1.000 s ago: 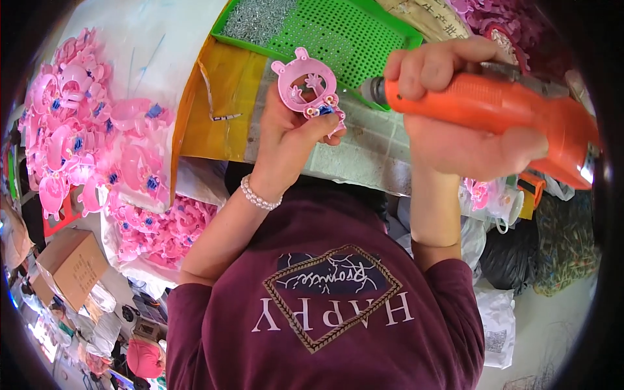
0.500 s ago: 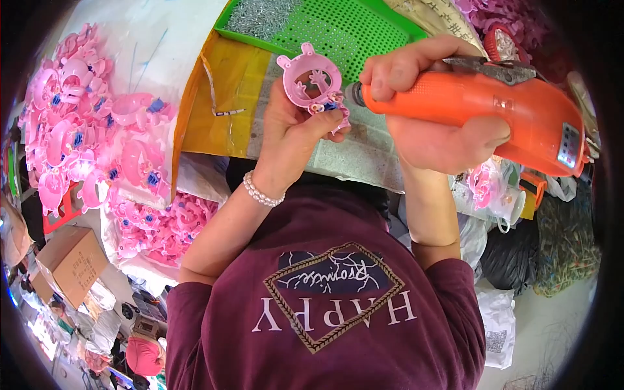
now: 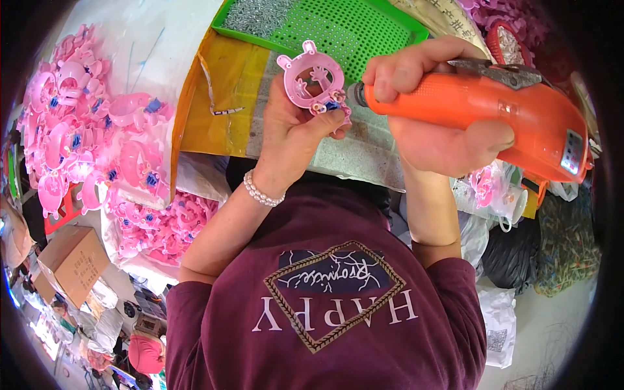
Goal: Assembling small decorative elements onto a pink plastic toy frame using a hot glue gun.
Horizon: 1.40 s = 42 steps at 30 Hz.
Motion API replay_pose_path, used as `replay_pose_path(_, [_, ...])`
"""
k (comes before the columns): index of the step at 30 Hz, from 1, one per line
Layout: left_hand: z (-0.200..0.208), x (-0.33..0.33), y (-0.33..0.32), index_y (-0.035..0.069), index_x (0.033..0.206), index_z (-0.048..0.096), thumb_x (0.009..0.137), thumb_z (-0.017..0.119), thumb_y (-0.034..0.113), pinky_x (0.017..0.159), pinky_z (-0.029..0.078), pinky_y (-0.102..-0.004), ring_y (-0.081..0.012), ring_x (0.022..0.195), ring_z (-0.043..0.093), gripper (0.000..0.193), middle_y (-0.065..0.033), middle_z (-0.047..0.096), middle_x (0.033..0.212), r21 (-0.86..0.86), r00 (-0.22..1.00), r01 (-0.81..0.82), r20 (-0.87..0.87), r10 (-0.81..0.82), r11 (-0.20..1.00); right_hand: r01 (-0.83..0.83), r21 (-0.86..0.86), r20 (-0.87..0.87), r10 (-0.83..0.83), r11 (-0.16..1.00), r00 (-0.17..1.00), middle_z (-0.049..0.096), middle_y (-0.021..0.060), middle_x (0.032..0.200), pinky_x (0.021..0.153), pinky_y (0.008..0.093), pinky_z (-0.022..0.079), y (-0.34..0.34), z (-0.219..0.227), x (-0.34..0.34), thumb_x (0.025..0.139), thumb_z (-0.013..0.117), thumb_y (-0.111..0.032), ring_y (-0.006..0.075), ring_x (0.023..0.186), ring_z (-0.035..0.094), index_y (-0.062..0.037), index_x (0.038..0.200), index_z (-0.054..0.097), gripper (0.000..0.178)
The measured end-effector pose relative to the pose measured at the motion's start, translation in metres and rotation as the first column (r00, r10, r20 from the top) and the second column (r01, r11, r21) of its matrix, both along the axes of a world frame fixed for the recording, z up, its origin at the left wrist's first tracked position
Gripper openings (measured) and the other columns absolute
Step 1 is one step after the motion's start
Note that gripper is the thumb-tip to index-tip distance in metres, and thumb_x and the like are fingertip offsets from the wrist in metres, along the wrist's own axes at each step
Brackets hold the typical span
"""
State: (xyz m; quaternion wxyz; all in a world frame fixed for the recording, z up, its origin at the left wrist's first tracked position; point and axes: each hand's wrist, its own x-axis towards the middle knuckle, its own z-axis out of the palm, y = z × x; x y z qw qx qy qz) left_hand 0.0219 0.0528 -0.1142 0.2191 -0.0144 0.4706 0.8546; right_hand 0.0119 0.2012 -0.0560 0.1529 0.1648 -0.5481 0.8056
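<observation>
Between the thumb and fingers of my left hand [image 3: 292, 127] is a pink plastic ring-shaped part [image 3: 294, 88], with two small ear-like knobs and a blue piece near its lower end. My right hand [image 3: 448, 140] wraps round an orange electric screwdriver [image 3: 474, 107], lying nearly level. The tool's dark tip points left, close to the right side of the pink part; whether they touch, I cannot tell. Beyond both hands sits a green perforated tray [image 3: 351, 32] with a heap of small silvery screws [image 3: 253, 18] at its left end.
Many pink parts with blue pieces [image 3: 71, 130] are piled on the white surface at left. A sack of more pink parts [image 3: 162, 224] stands below it. A cardboard box [image 3: 73, 263] is at lower left. Right of me are a white mug [image 3: 513, 203] and a black bag [image 3: 510, 253].
Hardly anything differs. The screwdriver and my right hand have shifted very slightly right and down, while my left hand keeps the pink part in almost the same place.
</observation>
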Motion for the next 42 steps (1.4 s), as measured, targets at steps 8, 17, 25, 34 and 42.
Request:
replay_pose_path(8, [0.001, 0.001, 0.002, 0.003, 0.111, 0.035, 0.074, 0.062, -0.01, 0.055, 0.053, -0.0278, -0.0167, 0.069, 0.062, 0.047, -0.0092, 0.057, 0.089, 0.0, 1.0, -0.016, -0.002, 0.016, 1.0, -0.036, 0.036, -0.036, 0.037, 0.999, 0.999, 0.053, 0.0064, 0.071, 0.064, 0.0356, 0.044, -0.003, 0.001, 0.002, 0.057, 0.051, -0.085, 0.0179, 0.061, 0.052, -0.0013, 0.083, 0.05, 0.088])
replay_pose_path(17, [0.006, 0.003, 0.0, 0.003, 0.11, 0.038, 0.073, 0.062, -0.011, 0.053, 0.052, -0.0283, -0.017, 0.068, 0.062, 0.046, -0.0098, 0.058, 0.089, 0.053, 0.998, -0.024, 0.061, 0.021, 0.998, 0.137, 0.248, 0.294, -0.21, 0.959, 0.932, 0.054, 0.008, 0.07, 0.063, 0.0344, 0.045, -0.021, 0.029, 0.018, 0.057, 0.057, -0.081, 0.0191, 0.06, 0.053, 0.0, 0.078, 0.051, 0.084])
replay_pose_path(25, [0.007, 0.013, -0.008, 0.005, 0.119, 0.04, 0.079, 0.058, -0.005, 0.06, 0.054, -0.0302, -0.0179, 0.076, 0.061, 0.045, -0.0103, 0.057, 0.099, 0.025, 0.994, -0.057, 0.09, 0.055, 0.998, -0.105, -0.08, -0.071, 0.099, 0.991, 0.993, 0.05, 0.0047, 0.078, 0.069, 0.0355, 0.04, 0.015, 0.011, -0.002, 0.064, 0.048, -0.082, 0.0186, 0.067, 0.049, -0.0063, 0.104, 0.047, 0.086])
replay_pose_path(34, [0.005, 0.015, -0.01, 0.006, 0.127, 0.036, 0.084, 0.054, 0.0, 0.063, 0.055, -0.0289, -0.019, 0.079, 0.063, 0.047, -0.0154, 0.057, 0.109, 0.023, 0.997, -0.006, 0.074, 0.004, 1.0, 0.178, 0.116, 0.12, -0.192, 0.977, 0.974, 0.05, 0.0096, 0.066, 0.061, 0.0379, 0.042, 0.017, -0.029, -0.037, 0.075, 0.046, -0.067, 0.0214, 0.059, 0.049, -0.0016, 0.1, 0.046, 0.07])
replay_pose_path(42, [0.005, 0.009, -0.008, 0.002, 0.116, 0.035, 0.079, 0.058, -0.006, 0.056, 0.053, -0.0288, -0.0172, 0.072, 0.061, 0.045, -0.0118, 0.054, 0.101, 0.047, 0.994, 0.0, 0.111, -0.005, 0.999, 0.214, 0.123, 0.111, -0.228, 0.969, 0.967, 0.051, 0.0088, 0.066, 0.062, 0.038, 0.043, 0.014, -0.034, -0.039, 0.074, 0.049, -0.067, 0.0203, 0.061, 0.051, -0.0027, 0.1, 0.048, 0.07])
